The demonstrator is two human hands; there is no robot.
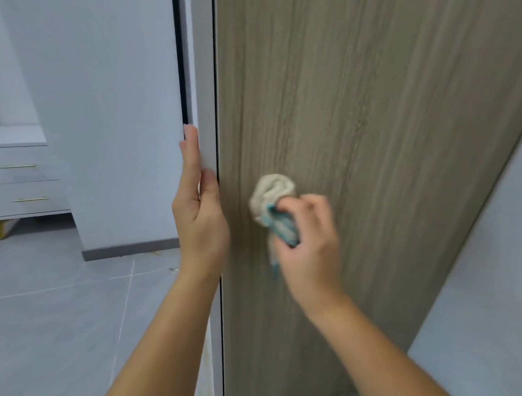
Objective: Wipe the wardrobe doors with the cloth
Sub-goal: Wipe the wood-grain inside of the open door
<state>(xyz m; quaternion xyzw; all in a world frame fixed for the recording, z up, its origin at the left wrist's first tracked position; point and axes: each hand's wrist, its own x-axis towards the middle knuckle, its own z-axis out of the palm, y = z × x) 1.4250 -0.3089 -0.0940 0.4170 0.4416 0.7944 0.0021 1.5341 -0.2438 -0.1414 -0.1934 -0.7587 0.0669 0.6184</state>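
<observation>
My right hand [307, 241] is curled round a bunched cream-and-teal cloth [272, 193], holding it to the tall grey-brown wood-grain wardrobe door [374, 118] just beyond my knuckles. The panel's long axis runs up and away from that hand, so most of its face lies above and to the right. My left hand [201, 218], just left of the cloth, pinches the door's white edge between thumb and straight fingers. Blur smears my right fingers, and the door's top is cut off.
</observation>
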